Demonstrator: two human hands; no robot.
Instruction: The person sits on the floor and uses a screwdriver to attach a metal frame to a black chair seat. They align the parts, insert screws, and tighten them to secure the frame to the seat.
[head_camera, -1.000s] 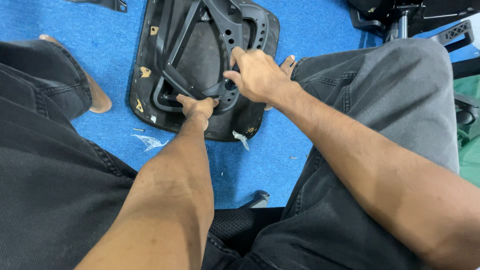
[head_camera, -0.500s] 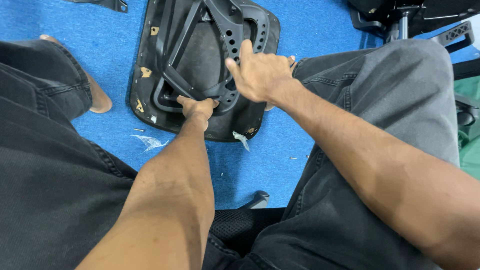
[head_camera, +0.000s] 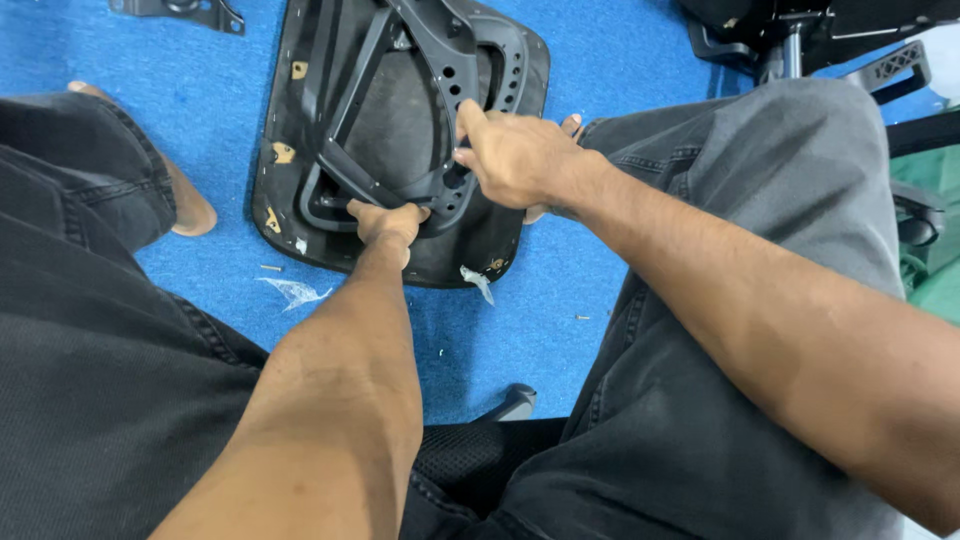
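The black chair seat (head_camera: 400, 130) lies upside down on the blue carpet (head_camera: 620, 60), between the person's knees. The left hand (head_camera: 388, 220) grips the near edge of the black plastic frame (head_camera: 440, 60) on the seat's underside, with fingers curled around it. The right hand (head_camera: 515, 160) rests on the perforated bar of this frame, fingers bent and pressing on it. A small screw (head_camera: 271, 267) lies on the carpet just beside the seat
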